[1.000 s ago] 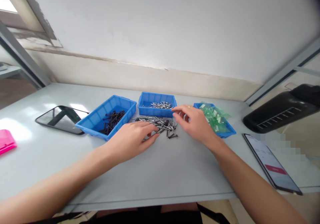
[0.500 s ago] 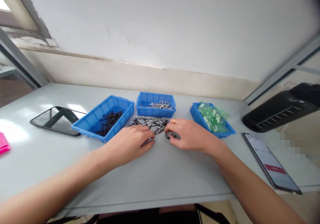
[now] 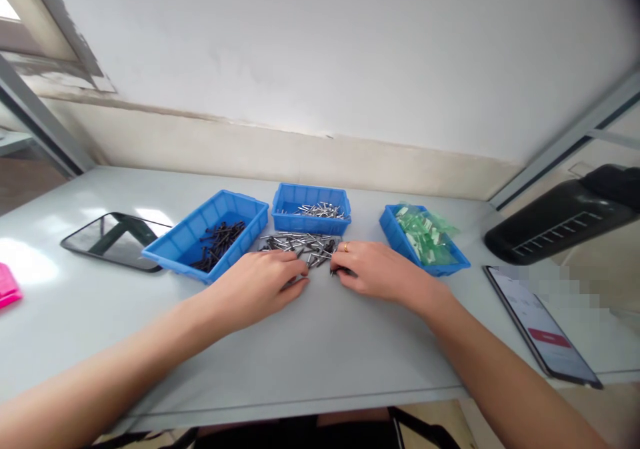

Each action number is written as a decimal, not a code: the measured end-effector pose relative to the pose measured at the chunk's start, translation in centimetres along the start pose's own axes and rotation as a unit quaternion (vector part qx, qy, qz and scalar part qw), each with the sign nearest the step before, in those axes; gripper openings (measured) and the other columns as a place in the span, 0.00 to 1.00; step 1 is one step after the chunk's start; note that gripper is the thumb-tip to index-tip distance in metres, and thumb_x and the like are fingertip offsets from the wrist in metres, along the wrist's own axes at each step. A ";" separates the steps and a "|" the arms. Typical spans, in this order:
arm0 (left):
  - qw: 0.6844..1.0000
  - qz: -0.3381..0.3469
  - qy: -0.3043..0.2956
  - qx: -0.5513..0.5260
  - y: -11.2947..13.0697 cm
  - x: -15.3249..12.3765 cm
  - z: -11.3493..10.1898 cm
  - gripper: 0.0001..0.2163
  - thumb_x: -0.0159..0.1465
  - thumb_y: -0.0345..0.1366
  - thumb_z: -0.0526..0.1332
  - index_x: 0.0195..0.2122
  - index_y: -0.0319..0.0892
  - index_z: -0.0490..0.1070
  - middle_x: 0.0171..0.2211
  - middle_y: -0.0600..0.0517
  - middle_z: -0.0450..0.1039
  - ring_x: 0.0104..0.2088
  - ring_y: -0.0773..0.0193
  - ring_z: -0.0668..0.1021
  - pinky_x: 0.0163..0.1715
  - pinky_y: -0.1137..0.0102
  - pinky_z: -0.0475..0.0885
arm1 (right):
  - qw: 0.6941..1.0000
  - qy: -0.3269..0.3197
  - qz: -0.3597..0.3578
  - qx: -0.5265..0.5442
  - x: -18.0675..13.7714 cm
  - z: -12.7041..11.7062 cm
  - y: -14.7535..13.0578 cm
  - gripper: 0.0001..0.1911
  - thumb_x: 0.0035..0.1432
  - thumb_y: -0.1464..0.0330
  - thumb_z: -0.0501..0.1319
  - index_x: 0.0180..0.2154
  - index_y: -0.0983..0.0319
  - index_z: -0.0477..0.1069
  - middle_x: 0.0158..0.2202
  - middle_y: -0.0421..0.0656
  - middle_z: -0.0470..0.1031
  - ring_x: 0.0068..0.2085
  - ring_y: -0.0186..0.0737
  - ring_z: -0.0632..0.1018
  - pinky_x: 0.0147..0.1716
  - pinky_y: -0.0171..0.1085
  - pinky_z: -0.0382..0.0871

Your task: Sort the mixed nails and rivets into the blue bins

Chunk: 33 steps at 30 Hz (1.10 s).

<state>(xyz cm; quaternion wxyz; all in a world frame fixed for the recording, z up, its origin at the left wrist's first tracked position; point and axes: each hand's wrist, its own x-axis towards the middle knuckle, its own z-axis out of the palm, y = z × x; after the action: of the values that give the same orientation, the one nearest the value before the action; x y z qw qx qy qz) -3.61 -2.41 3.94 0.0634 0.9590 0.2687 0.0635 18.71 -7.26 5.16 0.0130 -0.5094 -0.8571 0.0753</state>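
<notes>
A loose pile of silver and black screws [image 3: 300,241] lies on the grey table between my hands. At its near left edge rests my left hand [image 3: 267,279], its fingers curled and the thumb close to them; whatever lies between the fingertips is hidden. My right hand [image 3: 375,272], with a ring on one finger, is closed over a few black screws [image 3: 341,271] at the pile's right side. Behind the pile, a blue bin [image 3: 311,224] contains silver screws [image 3: 323,210]. More black screws [image 3: 220,242] fill part of a larger blue bin [image 3: 230,199] on the left.
Right of the pile, a blue bin [image 3: 393,225] holds green plastic packets [image 3: 425,235]. A phone [image 3: 543,329] and a black bottle [image 3: 555,219] are farther right. On the left lie a dark-rimmed glassy panel [image 3: 113,239] and a pink object [image 3: 7,287]. A wall [image 3: 300,69] stands behind the table.
My right hand's thumb and fingers have drawn together over the black screws, covering more of them. My left hand has barely moved.
</notes>
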 end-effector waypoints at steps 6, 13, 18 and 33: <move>1.000 0.003 0.009 0.001 0.0 -0.1 -0.1 0.10 0.67 0.37 0.53 0.38 0.45 0.74 0.33 0.52 0.75 0.32 0.61 0.78 0.30 0.69 0.66 | 0.999 0.051 0.009 -0.012 -0.1 -0.2 -0.1 0.06 0.61 0.73 0.54 0.36 0.62 0.69 0.37 0.44 0.72 0.38 0.39 0.73 0.33 0.35 0.61; 1.000 0.006 0.011 -0.005 0.0 0.0 0.0 0.10 0.67 0.37 0.53 0.38 0.45 0.75 0.32 0.52 0.75 0.32 0.62 0.78 0.29 0.71 0.67 | 0.999 0.031 -0.014 0.033 -0.3 -0.3 -0.4 0.08 0.60 0.74 0.55 0.40 0.61 0.70 0.38 0.43 0.73 0.40 0.38 0.74 0.36 0.35 0.62; 1.000 0.007 0.002 0.001 0.0 0.0 -0.1 0.11 0.68 0.37 0.52 0.39 0.45 0.74 0.33 0.52 0.75 0.33 0.62 0.77 0.30 0.71 0.67 | 0.999 0.005 -0.018 0.026 0.0 0.0 -0.2 0.08 0.62 0.74 0.54 0.38 0.62 0.71 0.38 0.44 0.73 0.41 0.39 0.74 0.38 0.36 0.63; 0.996 -0.003 0.051 -0.069 0.5 -0.1 -0.4 0.10 0.68 0.40 0.53 0.43 0.43 0.72 0.36 0.52 0.72 0.36 0.62 0.76 0.34 0.70 0.67 | 0.943 0.303 -0.071 0.114 0.3 1.1 -1.5 0.06 0.63 0.72 0.55 0.39 0.60 0.71 0.38 0.43 0.75 0.40 0.37 0.76 0.40 0.36 0.70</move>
<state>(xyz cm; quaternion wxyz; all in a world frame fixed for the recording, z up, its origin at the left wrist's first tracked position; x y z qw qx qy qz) -3.48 -2.81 4.40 0.1156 0.9470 0.2697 0.1305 17.20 -7.86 4.23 0.3359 -0.4414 -0.8320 0.0137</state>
